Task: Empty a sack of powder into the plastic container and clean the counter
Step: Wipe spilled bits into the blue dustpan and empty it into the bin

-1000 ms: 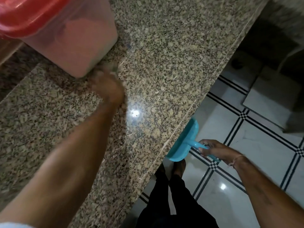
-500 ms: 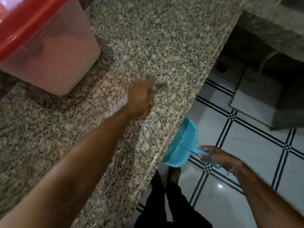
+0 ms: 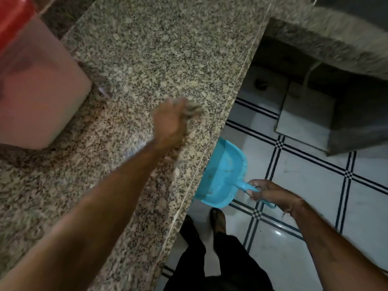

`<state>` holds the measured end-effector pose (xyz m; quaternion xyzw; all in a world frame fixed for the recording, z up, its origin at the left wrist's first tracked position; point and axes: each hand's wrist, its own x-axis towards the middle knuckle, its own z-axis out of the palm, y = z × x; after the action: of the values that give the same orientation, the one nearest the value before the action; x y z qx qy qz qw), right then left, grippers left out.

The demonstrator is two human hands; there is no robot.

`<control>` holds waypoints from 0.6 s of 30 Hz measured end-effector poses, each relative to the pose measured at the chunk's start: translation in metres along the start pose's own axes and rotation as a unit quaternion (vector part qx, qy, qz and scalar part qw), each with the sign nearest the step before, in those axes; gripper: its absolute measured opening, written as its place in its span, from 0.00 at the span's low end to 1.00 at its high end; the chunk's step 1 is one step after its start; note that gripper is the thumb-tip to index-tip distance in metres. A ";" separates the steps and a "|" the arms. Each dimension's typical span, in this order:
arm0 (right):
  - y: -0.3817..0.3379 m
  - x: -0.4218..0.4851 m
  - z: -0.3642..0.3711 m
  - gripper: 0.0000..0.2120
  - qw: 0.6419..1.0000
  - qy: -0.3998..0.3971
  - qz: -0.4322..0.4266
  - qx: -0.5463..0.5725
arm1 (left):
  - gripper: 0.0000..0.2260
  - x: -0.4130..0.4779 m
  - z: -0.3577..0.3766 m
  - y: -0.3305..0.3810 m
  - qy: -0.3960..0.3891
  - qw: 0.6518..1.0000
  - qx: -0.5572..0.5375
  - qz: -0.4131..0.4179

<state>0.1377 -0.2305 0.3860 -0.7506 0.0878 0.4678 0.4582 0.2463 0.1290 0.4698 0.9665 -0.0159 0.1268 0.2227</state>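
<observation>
Most of the task looks done: the plastic container (image 3: pixel 39 87) stands filled at the counter (image 3: pixel 147 49)'s left, the left hand (image 3: pixel 171 122), blurred so its grip is unclear, has swept from beside it toward the edge, and the right hand (image 3: pixel 266 192) grips the dustpan (image 3: pixel 222 175) below.

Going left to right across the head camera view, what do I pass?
plastic container → left hand on the granite counter → blue dustpan below the counter edge → right hand gripping its handle
</observation>
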 end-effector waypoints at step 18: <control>-0.026 0.039 -0.073 0.07 0.990 -0.109 -0.028 -0.088 | 0.13 -0.157 -0.026 0.015 -0.123 0.991 0.022 0.052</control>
<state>0.2188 -0.2603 0.3817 -0.7350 -0.0254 0.5394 0.4101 0.0866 0.1234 0.4593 0.9773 -0.0906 0.0185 0.1907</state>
